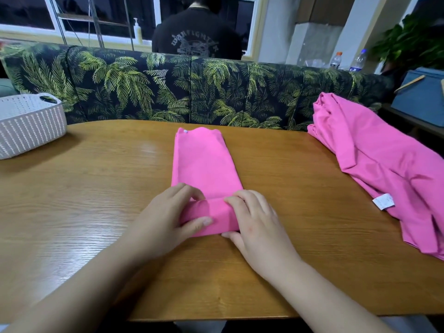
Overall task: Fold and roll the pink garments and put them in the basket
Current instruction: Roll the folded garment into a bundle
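A pink garment lies folded into a narrow strip at the middle of the wooden table, its near end rolled into a short roll. My left hand grips the roll's left end, fingers over the top and thumb in front. At the roll's right end my right hand holds it the same way. More pink garments lie in a loose heap at the table's right side. The white woven basket stands at the far left of the table; its inside is hidden.
A sofa back with a palm-leaf print runs behind the table. A person in a dark shirt sits beyond it, facing away. Two plastic bottles, a plant and a blue box are at the right.
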Available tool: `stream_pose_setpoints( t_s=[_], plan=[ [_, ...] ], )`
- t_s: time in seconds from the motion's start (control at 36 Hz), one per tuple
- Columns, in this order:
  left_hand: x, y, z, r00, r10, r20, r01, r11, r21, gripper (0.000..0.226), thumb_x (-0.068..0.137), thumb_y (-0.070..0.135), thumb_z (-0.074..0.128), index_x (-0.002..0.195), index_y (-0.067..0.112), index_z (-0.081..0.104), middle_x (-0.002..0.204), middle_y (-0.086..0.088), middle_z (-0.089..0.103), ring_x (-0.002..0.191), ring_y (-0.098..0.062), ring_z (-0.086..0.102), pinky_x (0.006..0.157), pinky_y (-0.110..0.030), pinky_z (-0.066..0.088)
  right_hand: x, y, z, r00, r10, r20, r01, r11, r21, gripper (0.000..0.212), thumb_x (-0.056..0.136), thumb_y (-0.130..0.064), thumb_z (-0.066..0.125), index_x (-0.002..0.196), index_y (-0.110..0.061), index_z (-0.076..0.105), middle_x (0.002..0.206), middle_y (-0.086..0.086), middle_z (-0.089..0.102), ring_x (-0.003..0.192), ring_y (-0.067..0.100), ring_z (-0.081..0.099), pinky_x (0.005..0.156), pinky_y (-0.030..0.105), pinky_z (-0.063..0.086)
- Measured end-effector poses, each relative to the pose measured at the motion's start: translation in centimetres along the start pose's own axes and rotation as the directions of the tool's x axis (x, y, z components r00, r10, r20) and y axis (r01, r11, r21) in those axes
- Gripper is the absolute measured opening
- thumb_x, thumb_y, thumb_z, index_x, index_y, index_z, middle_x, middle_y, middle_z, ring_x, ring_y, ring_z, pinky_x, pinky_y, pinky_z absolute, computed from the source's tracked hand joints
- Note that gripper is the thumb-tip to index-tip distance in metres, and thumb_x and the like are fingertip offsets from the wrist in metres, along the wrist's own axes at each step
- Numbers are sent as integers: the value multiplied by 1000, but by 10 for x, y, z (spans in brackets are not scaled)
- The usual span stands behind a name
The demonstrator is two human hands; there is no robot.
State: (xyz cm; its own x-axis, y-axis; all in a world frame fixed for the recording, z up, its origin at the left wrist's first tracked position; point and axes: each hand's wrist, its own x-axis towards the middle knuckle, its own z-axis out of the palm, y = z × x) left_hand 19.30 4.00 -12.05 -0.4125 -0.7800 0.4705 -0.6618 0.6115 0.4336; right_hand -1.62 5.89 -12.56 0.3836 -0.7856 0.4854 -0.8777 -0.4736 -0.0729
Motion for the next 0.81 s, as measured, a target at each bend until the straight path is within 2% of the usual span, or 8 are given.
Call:
stream_pose_setpoints(
  t_s=[0.08, 0.19, 0.28, 0.36, 0.44, 0.58, 0.72, 0.81],
  plan=[
    [-10, -5, 3, 994, 105, -31, -103, 992, 71, 53, 79, 64, 59, 111, 23, 50, 111, 10, 48, 101, -6, 49, 88, -19, 39, 6, 6, 0, 999, -11, 42, 8, 997, 73, 64, 67, -34, 83, 121, -12, 56, 117, 2, 57, 114, 20, 48, 94, 37, 48],
    [-19, -14, 4, 996, 88, -33, -85, 993, 76, 55, 80, 55, 60, 124, 26, 46, 125, 6, 34, 117, -7, 42, 103, -12, 29, 12, 14, -2, 995, -23, 101, 7, 988, 153, 61, 78, -38, 74, 129, -12, 53, 125, 3, 55, 121, 20, 45, 102, 37, 43],
    [-20, -19, 1, 998, 62, -13, -61, 997, 40, 55, 81, 55, 58, 128, 31, 42, 125, 9, 32, 117, -2, 42, 100, -12, 33, 15, 17, -2, 995, -19, 100, -2, 979, 204, 59, 82, -42, 70, 130, -12, 54, 126, 2, 55, 120, 18, 44, 105, 30, 36],
    [-19, -17, -3, 999, 50, -15, -50, 999, -17, 52, 83, 61, 54, 125, 33, 42, 124, 13, 39, 116, 8, 42, 91, -2, 31, 13, 19, -1, 995, -3, 99, -21, 971, 237, 61, 82, -53, 56, 128, -13, 55, 124, 0, 57, 117, 14, 43, 103, 25, 32],
    [-20, -10, -5, 1000, 28, -14, -29, 997, -71, 48, 82, 65, 54, 121, 37, 45, 119, 18, 49, 112, 8, 47, 88, -3, 33, 8, 21, -4, 994, 11, 105, -40, 960, 278, 64, 82, -59, 47, 126, -13, 56, 121, -1, 59, 113, 11, 42, 97, 16, 27],
    [-23, 3, -8, 1000, -25, -11, 23, 992, -124, 38, 79, 69, 54, 112, 52, 47, 114, 28, 54, 101, 9, 54, 76, -4, 39, -3, 27, -12, 990, 73, 122, -117, 904, 412, 63, 77, -66, 45, 119, -21, 55, 110, -18, 50, 104, -2, 41, 89, 2, 26],
    [-23, 7, -9, 1000, 26, -3, -26, 997, -70, 43, 81, 70, 52, 114, 42, 49, 113, 26, 54, 104, 1, 54, 86, -19, 42, -9, 28, -18, 977, 111, 184, -183, 878, 442, 50, 73, -70, 43, 106, -33, 51, 106, -19, 52, 101, -3, 44, 86, 1, 27],
    [-23, 8, -8, 988, 157, 10, -157, 986, 57, 56, 82, 66, 57, 121, 27, 51, 119, 12, 51, 108, -10, 52, 92, -25, 40, -5, 29, -22, 953, 138, 269, -261, 827, 497, 30, 82, -58, 61, 99, -36, 49, 106, -19, 55, 103, -2, 48, 84, 5, 31]
  ],
)
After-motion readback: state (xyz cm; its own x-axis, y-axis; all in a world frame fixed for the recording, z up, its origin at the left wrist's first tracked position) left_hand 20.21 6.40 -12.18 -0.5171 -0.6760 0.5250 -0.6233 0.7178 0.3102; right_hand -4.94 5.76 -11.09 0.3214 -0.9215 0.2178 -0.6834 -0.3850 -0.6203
